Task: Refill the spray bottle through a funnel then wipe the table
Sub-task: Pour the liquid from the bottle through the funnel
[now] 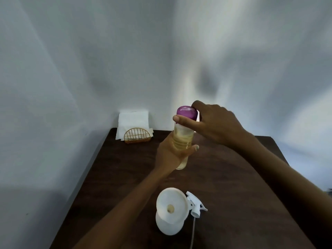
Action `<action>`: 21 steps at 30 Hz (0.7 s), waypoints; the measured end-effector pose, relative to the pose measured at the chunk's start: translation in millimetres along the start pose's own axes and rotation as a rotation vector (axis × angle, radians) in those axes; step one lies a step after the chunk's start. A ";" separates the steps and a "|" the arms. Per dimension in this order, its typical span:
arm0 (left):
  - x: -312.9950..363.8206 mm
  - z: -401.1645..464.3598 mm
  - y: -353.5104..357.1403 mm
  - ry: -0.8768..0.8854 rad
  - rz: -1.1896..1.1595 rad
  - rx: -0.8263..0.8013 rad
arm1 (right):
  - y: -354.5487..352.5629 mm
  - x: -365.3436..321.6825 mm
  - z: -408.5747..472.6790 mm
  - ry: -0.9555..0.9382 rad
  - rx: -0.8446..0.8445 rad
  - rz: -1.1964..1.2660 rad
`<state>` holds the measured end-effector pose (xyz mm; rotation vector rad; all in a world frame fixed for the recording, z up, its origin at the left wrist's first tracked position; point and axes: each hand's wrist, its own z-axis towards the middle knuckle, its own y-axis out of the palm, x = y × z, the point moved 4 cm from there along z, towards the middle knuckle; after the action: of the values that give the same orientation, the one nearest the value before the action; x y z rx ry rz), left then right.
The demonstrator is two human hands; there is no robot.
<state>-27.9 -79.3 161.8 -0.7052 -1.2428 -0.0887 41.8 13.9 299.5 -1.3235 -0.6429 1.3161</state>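
The left hand gripped the upright refill bottle above the table's middle, the right hand's fingers pinched its purple cap from the right, and the funnel waited nearer, in the spray bottle.

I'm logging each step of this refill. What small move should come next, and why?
Probably twist the purple cap off: the right hand pinches it while the left hand holds the refill bottle, and the funnel already sits in the spray bottle.
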 end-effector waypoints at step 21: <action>5.5 -20.8 1.4 -0.013 -0.017 -0.055 | -31.2 -15.7 10.9 -0.258 -0.489 0.155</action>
<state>-8.1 -87.5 163.0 -0.7440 -1.2631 -0.1334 37.8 10.6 335.6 -1.6312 -1.1115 1.5307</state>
